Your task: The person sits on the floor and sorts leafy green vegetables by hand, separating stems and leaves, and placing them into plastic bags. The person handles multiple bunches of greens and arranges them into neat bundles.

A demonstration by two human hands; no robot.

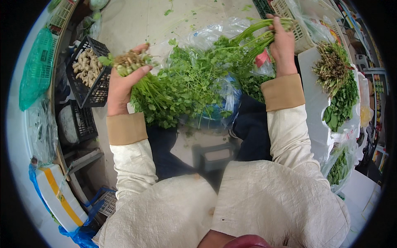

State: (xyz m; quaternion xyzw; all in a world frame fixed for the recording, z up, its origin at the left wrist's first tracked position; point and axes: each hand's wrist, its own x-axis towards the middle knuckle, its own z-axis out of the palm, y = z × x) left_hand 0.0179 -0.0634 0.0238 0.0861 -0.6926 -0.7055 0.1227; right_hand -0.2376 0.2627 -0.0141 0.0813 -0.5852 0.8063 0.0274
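My left hand (125, 83) grips a thick bunch of leafy herb, likely cilantro (152, 93), by its root end. Its brown, tangled roots (128, 60) poke out above the thumb, and the leaves hang down to the right. Farther off at the right, my right hand (281, 40) holds a smaller bundle of green stems (257, 31), roots pointing away to the right. Between both hands lies a heap of loose cilantro (198, 77), on and around clear plastic (217, 31) and a blue plastic bag (237, 93).
A black crate of ginger (88, 66) stands at the left. At right, a white foam box (308, 80) bears a rooted bunch of greens (335, 71). A cream plastic basket (302, 37) sits behind it. Scattered leaf bits lie on the floor (139, 18).
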